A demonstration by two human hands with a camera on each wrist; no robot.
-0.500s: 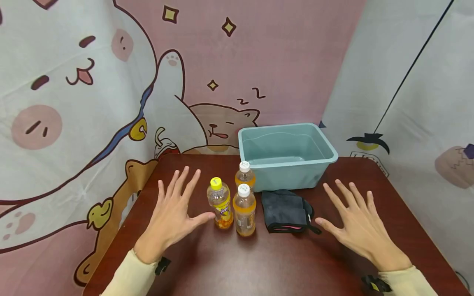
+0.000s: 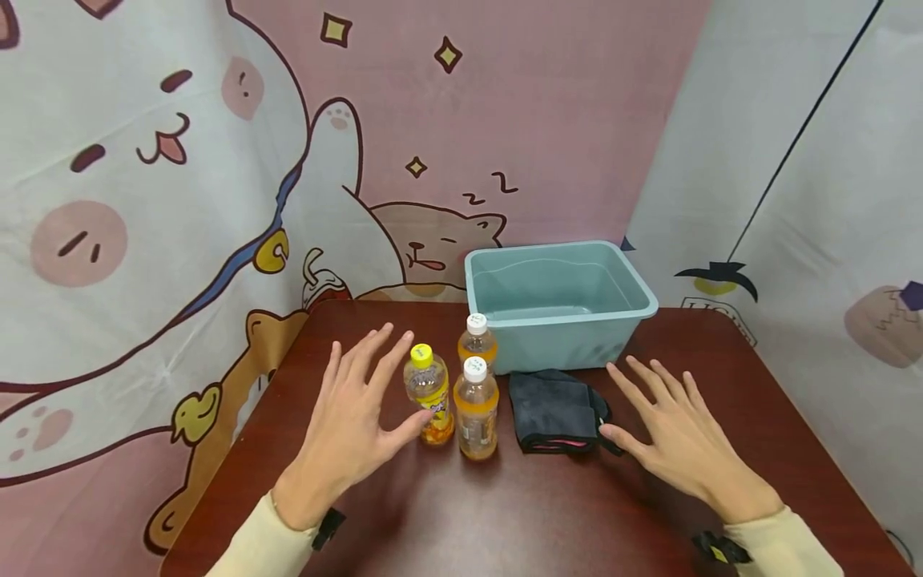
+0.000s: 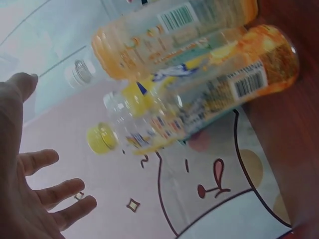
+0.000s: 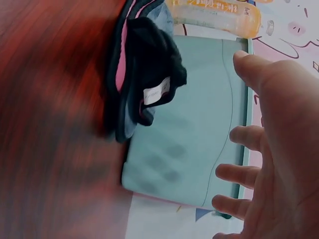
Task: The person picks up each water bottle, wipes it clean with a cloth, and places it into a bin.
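My left hand (image 2: 349, 425) is spread beside a yellow-capped bottle (image 2: 430, 397), its thumb overlapping the bottle's label in the head view. Two white-capped bottles stand just to the right, a front bottle (image 2: 476, 413) and a back bottle (image 2: 477, 343) partly hidden behind it. Orange shows in all of them. Over on the right, my right hand (image 2: 685, 437) is held with fingers apart and nothing in them. Its thumb tip is close by a folded dark grey cloth (image 2: 555, 410) with black edging and a pink layer. The right wrist view shows a white tag (image 4: 156, 91) on the cloth.
A light blue-green plastic bin (image 2: 562, 346) stands at the back of the dark red-brown table (image 2: 497, 521), behind the cloth and bottles. Cartoon-printed curtains (image 2: 562, 120) hang right behind the table and along its sides.
My left hand has moved right, closer to the yellow-capped bottle. My right hand has shifted left toward the cloth. The bottles, cloth and bin stay where they were.
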